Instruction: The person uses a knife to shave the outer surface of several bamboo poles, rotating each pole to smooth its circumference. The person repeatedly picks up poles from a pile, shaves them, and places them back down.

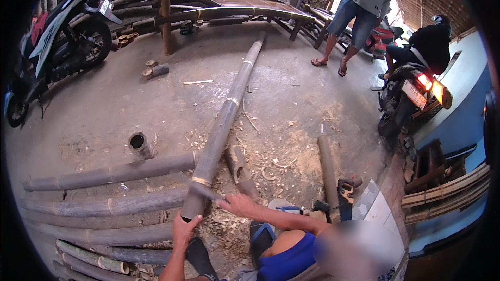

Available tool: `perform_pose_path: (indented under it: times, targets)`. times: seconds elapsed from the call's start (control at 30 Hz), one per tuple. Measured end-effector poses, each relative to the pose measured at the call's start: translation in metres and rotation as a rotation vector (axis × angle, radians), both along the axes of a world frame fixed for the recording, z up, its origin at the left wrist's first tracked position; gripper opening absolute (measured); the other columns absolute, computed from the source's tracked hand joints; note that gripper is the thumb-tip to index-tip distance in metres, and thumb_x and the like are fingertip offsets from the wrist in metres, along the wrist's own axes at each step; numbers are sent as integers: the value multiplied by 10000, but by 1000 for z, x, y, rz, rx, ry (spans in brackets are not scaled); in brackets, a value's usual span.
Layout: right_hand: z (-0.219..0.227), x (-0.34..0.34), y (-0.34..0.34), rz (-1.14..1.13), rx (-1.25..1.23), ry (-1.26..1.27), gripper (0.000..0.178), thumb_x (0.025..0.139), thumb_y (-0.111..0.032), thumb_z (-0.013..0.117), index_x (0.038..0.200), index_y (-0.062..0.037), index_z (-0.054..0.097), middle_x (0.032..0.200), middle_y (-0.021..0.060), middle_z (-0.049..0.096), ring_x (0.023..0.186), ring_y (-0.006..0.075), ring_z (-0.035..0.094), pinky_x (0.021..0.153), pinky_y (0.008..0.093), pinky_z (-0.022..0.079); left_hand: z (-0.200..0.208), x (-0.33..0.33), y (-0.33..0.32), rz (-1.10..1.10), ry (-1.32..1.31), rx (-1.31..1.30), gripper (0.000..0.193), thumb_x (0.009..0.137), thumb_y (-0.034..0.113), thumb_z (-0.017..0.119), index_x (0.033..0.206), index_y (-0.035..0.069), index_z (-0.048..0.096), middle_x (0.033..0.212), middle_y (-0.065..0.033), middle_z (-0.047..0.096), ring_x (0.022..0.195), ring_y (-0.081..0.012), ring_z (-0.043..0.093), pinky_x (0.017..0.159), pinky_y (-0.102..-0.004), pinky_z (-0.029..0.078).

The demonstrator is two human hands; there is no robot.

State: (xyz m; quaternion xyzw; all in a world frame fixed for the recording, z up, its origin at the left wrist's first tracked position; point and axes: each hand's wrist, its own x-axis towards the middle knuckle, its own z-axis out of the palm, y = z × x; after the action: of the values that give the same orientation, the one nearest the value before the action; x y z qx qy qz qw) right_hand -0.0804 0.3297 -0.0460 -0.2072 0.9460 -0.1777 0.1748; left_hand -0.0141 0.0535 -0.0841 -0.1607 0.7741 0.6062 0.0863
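A long grey-brown bamboo pole [225, 119] runs from near me out to the far middle of the floor. At its near end, my left hand [182, 230] is closed round the rim, thumb on top. My right hand [238, 206] grips a knife, whose grey blade [205, 192] lies across the pole just below a pale node ring. The handle is mostly hidden in my fist. Beside the pole, a short bamboo piece [240, 173] with a cut opening lies among pale shavings [229, 234].
Several bamboo poles [109, 205] lie at the left. A short bamboo tube [139, 144] stands beyond them. A handsaw [346, 195] and another bamboo length [327, 169] are at the right. Motorbikes [67, 41] stand along both sides; a person [359, 15] stands at the back.
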Motion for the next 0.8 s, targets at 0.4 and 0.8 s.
perform_pose_path:
  times: [0.4,0.8]
  targets:
    - [-23,6,61,-647,-256,-49,840,1020,-724,440,976,70,712,919,370,698,947,520,708,840,600,525,14,-1,-1,-44,13,5,700,755,394,909,1240,-45,659,1069,-174,753,975,-254,711,902,-390,548]
    - [4,-103,274,-978,-317,-120,750,1037,-670,507,1183,37,709,1056,252,731,951,351,695,881,484,531,-7,-3,-8,-21,39,0,680,760,384,912,1237,-33,664,1084,-166,753,968,-251,713,884,-385,554]
